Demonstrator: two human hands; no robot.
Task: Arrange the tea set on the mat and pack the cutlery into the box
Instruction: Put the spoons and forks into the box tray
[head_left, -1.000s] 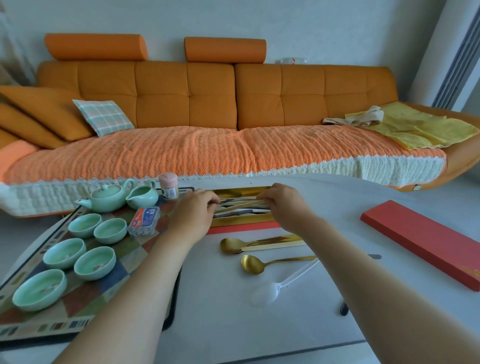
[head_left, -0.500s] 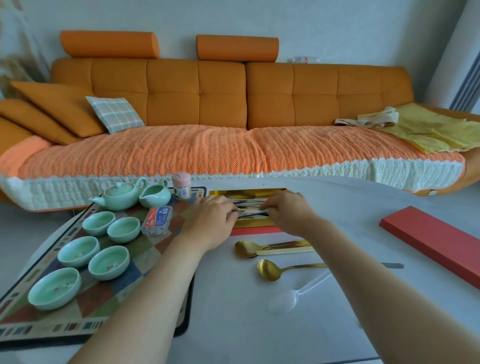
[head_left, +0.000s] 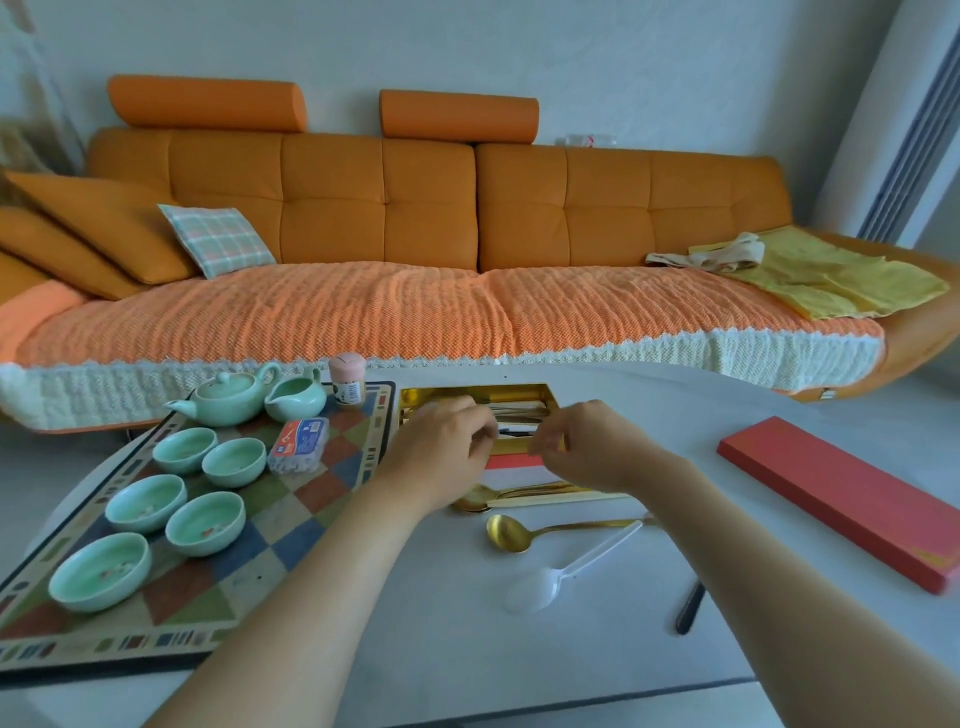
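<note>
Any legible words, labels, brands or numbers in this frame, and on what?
Nothing reads legibly.
Plastic packet: red-and-blue label, print too blurred.
Pink jar: label with dark print, too small to read.
Red lid: gold mark at its near corner, unreadable.

Soft, even light is filling the scene; faint shadows are lying beneath the right hand (head_left: 587, 449), and wide-angle distortion is bowing the sofa (head_left: 363, 208) beyond it.
</note>
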